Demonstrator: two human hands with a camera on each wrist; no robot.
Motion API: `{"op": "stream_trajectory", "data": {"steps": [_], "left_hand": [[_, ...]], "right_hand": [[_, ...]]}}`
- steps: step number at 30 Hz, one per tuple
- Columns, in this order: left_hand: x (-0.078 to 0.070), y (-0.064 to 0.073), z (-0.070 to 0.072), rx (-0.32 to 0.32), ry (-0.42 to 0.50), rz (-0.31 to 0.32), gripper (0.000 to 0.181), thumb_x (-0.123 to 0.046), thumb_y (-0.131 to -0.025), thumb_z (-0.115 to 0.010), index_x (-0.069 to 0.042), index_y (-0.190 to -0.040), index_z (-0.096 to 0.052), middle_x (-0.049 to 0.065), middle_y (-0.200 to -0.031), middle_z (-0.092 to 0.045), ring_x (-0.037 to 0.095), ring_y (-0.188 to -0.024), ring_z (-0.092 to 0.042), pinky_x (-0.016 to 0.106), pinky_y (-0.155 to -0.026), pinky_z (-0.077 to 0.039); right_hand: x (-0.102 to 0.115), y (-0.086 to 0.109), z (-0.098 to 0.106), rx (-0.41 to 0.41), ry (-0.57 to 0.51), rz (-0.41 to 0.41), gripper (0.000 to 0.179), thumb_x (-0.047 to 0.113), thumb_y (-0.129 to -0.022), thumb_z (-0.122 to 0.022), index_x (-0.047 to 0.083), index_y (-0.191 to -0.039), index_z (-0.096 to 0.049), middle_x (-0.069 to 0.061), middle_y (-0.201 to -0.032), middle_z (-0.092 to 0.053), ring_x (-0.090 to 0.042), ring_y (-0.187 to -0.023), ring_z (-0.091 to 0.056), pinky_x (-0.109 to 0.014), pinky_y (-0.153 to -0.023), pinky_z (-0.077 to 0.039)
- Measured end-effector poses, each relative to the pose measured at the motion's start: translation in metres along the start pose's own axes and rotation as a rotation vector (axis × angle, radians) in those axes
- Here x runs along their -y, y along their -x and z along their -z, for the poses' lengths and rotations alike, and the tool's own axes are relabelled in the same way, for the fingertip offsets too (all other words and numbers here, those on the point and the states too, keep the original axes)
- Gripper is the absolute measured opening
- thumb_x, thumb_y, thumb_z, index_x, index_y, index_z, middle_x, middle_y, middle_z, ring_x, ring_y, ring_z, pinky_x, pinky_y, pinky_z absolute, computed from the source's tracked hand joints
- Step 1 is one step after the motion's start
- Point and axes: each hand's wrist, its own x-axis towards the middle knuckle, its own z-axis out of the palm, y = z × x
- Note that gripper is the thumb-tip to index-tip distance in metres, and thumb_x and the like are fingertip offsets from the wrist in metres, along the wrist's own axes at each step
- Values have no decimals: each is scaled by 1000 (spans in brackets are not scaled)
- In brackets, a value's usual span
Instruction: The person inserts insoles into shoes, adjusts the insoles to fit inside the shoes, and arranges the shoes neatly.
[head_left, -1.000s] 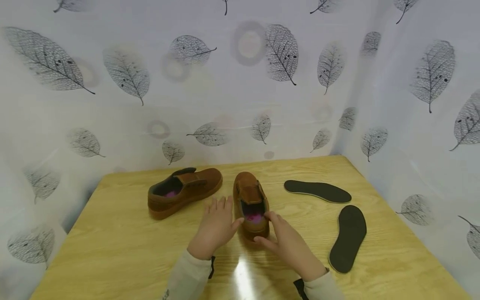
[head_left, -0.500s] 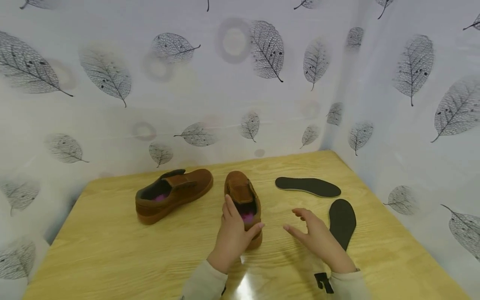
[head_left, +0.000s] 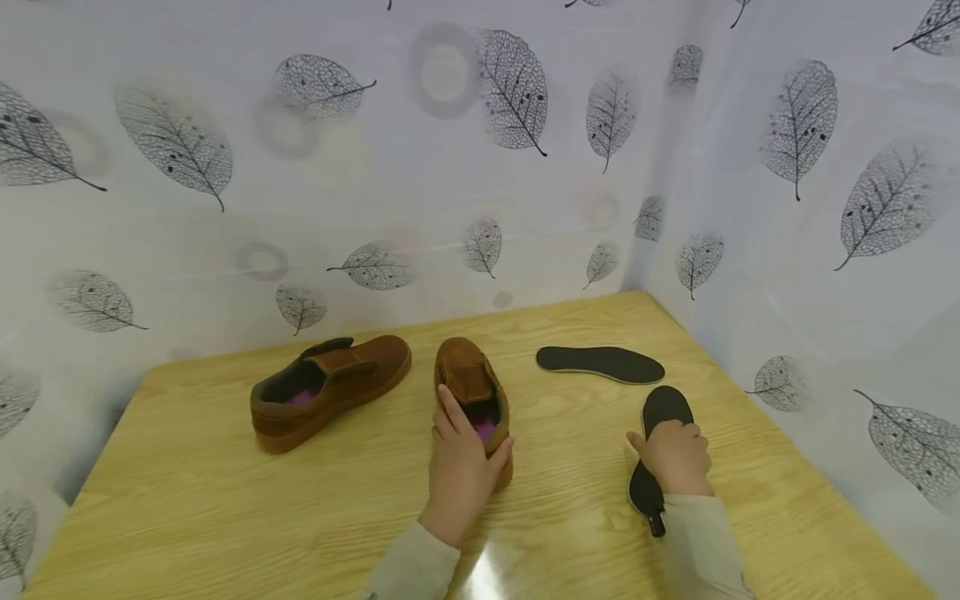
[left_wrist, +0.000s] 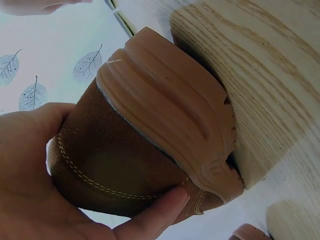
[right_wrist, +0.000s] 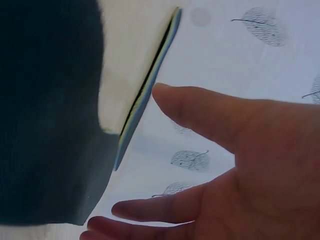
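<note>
A brown shoe with a pink patch inside stands toe-away near the middle of the table. My left hand grips its heel, thumb on one side and fingers on the other; the heel fills much of the left wrist view. Over the nearer black insole is my right hand, hiding its middle. In the right wrist view that hand's thumb and fingers are spread apart with nothing between them. A second black insole lies flat farther back.
The other brown shoe, also pink inside, rests on its sole to the left. Wood-grain table runs back to a white curtain with a leaf print, which also closes off the right side.
My right hand has left the shoe's heel and moved right, onto the nearer insole. My left hand has gone from beside the shoe to gripping its heel. The head view has shifted right.
</note>
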Motion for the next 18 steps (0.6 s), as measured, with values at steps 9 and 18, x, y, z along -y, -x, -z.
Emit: {"op": "stream_trajectory", "data": {"steps": [9, 18], "left_hand": [[-1, 0, 2, 17, -15, 30, 107, -37, -80, -77, 16, -146, -12, 38, -125, -40, 46, -101, -54, 43, -63, -55], [-3, 0, 7, 46, -15, 65, 101, -38, -81, -75, 18, -143, -18, 39, -126, -39, 47, -105, -53, 45, -69, -55]], "right_hand": [[0, -10, 4, 131, 48, -126, 60, 48, -97, -49, -3, -66, -59, -10, -57, -37, -17, -52, -29, -27, -48, -28], [-7, -17, -1, 142, -21, -120, 55, 43, -96, -53, -6, -73, -62, -10, -62, -48, -19, -54, -41, -30, -51, -32]]}}
